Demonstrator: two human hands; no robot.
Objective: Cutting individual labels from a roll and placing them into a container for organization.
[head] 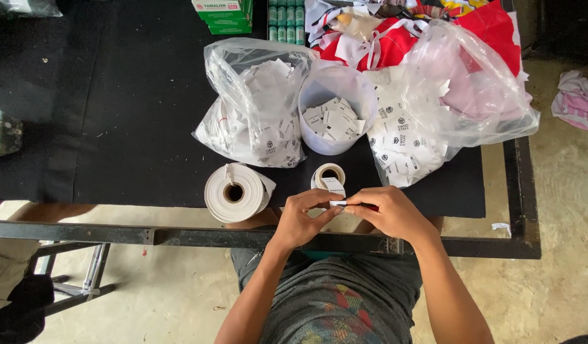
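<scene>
My left hand (300, 220) and my right hand (386, 213) meet at the near edge of the black table (115, 127). Between their fingertips they pinch a small white label strip (337, 203). The strip runs up to a small, nearly used-up label roll (328, 174) just beyond my fingers. A large white label roll (233, 192) lies to the left of my left hand. Behind the small roll stands a clear plastic cup (335, 105) filled with several cut white labels.
Two clear plastic bags of printed labels flank the cup, one bag (255, 108) left, one bag (434, 108) right. Red and white fabric pieces (396, 28) pile at the back. A green box (224, 16) sits far back. The metal table frame (179, 237) runs before my lap.
</scene>
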